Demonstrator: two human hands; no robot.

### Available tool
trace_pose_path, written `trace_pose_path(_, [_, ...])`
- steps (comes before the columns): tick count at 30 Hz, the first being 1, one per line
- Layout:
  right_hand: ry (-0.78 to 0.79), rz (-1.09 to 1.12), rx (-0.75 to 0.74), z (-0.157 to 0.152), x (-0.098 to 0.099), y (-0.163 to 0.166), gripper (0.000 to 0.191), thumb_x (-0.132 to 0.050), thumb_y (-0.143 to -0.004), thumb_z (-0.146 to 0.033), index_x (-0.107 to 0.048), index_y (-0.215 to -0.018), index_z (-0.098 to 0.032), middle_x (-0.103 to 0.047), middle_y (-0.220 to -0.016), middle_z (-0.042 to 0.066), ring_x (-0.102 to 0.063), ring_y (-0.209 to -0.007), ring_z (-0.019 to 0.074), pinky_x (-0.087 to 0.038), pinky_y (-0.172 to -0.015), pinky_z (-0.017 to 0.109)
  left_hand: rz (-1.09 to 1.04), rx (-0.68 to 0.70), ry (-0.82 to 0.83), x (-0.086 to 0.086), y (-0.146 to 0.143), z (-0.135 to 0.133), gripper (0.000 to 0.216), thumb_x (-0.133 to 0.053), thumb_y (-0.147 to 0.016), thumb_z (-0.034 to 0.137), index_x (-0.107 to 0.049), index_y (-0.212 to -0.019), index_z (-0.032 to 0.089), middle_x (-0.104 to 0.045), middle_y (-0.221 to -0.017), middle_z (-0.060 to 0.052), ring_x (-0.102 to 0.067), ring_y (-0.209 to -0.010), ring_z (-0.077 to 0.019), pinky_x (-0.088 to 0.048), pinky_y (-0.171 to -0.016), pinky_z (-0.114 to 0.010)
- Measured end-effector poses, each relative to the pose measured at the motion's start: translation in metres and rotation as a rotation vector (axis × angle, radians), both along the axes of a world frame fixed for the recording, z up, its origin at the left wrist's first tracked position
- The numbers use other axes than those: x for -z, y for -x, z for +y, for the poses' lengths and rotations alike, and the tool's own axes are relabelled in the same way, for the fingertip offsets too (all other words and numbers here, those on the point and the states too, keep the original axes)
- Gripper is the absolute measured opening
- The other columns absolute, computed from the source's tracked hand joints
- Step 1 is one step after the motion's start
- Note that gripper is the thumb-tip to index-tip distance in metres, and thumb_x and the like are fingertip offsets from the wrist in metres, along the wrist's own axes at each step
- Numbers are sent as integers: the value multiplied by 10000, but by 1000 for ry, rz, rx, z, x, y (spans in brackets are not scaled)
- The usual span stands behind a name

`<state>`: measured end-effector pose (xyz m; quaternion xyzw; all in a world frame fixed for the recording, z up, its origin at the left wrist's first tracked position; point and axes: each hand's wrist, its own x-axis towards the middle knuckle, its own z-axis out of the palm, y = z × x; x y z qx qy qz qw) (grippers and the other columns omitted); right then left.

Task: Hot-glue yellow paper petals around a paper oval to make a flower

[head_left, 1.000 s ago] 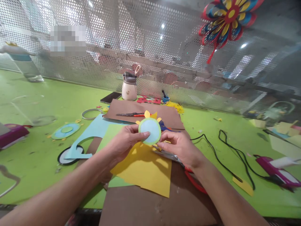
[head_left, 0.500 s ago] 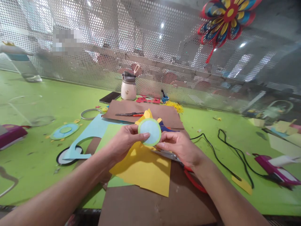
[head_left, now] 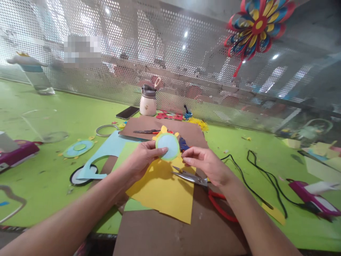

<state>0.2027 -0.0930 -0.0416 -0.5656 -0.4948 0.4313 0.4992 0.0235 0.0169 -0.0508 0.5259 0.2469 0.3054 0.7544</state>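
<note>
My left hand (head_left: 145, 156) is closed on a round paper disc (head_left: 167, 146), thumb flat on its front. The disc is light blue with a pale green rim, and yellow paper tabs stick out along its top edge. Just right of the disc is my right hand (head_left: 204, 161), its thumb and forefinger drawn close in a pinch. Whether a small piece sits between those fingertips I cannot make out. Below lie red-handled scissors (head_left: 191, 176), blades apart, over a yellow paper sheet (head_left: 162, 192). A dark blue tool (head_left: 183, 144), partly hidden, lies behind the disc.
Brown cardboard (head_left: 149, 231) lies under the papers. Leftward are a cut light-blue sheet (head_left: 112, 145), a black-rimmed disc (head_left: 82, 175) and a flower-like paper disc (head_left: 78, 148). A bottle (head_left: 148, 103) and phone (head_left: 128, 112) stand behind. A black cord (head_left: 263, 170) crosses the right side.
My right hand has come away from the disc's edge, leaving a small gap. The disc, still in my left hand, has risen slightly, and more of the scissors shows.
</note>
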Motion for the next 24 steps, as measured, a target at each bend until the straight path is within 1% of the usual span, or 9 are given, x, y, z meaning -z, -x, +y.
trace_pose_path(4, [-4,-35,54,4,5,-6,206,-692,-713,-337,-624,-779,-154,-602,-740,7,-534,-706,137,-423,-722,303,-4,-63,21,-3,2,1,164,-754,-644,228,-705,-770,135,-677,-719,-37,-562,-657,-131,-411,-634,-241])
trace_pose_path(7, [-50,-185,125,8,11,-11,207,-686,-709,-354,-610,-710,-161,-589,-657,-3,-509,-642,136,-403,-659,288,-1,-81,18,-6,3,2,120,-741,-649,225,-696,-723,144,-653,-660,-19,-509,-564,-101,-372,-554,-228])
trace_pose_path(9, [-85,-309,186,12,16,-16,207,-687,-699,-363,-609,-679,-172,-584,-628,-2,-493,-607,140,-388,-616,285,-3,-76,11,-6,3,3,109,-729,-654,229,-694,-716,146,-650,-662,-21,-503,-558,-101,-360,-531,-225])
trace_pose_path(12, [-139,-415,287,17,21,-26,171,-693,-674,-339,-627,-704,-185,-583,-620,-2,-482,-583,148,-375,-586,289,-14,-83,-10,-5,3,5,107,-722,-658,238,-679,-684,143,-633,-680,-26,-511,-590,-104,-350,-513,-212])
trace_pose_path(16, [-183,-391,373,19,18,-36,161,-656,-697,-318,-643,-760,-171,-568,-627,1,-474,-590,150,-372,-597,296,-34,-108,-61,-6,5,7,154,-715,-674,273,-647,-632,142,-595,-659,-12,-485,-569,-96,-347,-507,-207])
trace_pose_path(18, [-186,-342,353,18,14,-33,220,-621,-734,-358,-652,-814,-155,-565,-628,0,-472,-572,142,-385,-589,293,-45,-103,-91,-7,6,7,169,-710,-681,296,-655,-646,139,-611,-675,-22,-513,-604,-115,-385,-558,-219])
trace_pose_path(20, [-188,-291,285,15,10,-23,292,-599,-758,-406,-666,-868,-144,-589,-658,8,-483,-564,135,-404,-581,287,-51,-81,-118,-8,7,5,177,-709,-681,307,-677,-681,133,-637,-700,-39,-547,-652,-140,-417,-627,-244])
trace_pose_path(22, [-189,-233,165,13,9,-10,327,-605,-764,-428,-680,-904,-142,-616,-710,19,-496,-593,130,-412,-592,277,-52,-51,-143,-10,7,3,189,-706,-685,312,-695,-707,124,-649,-693,-50,-566,-674,-159,-430,-672,-270])
trace_pose_path(24, [-186,-165,34,12,8,3,315,-635,-754,-414,-687,-903,-141,-626,-743,20,-495,-631,127,-402,-613,266,-49,-27,-164,-10,8,2,198,-702,-691,315,-705,-712,118,-645,-662,-51,-575,-673,-168,-433,-690,-285])
